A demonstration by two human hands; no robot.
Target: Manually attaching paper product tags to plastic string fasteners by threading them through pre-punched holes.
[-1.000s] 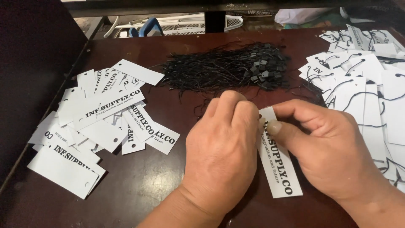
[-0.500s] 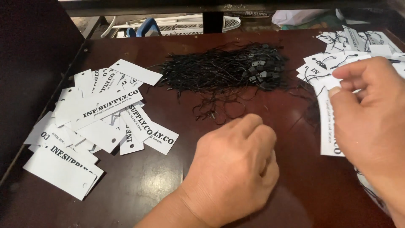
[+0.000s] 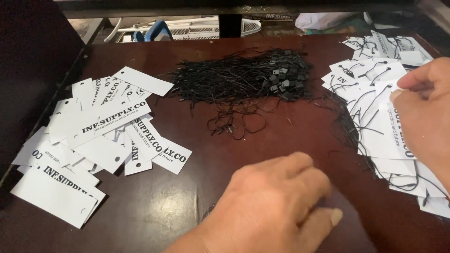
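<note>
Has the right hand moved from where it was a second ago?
Yes. The right hand has swung out to the right, away from the left hand, and now sits over the pile of strung tags at the table's right edge.

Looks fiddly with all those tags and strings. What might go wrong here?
The right hand is setting a strung tag on the strung pile; loose loops there could snag and tangle. The black cord heap sprawls with strays, so picking one might drag others. The left hand could brush the plain tags nearby.
</note>
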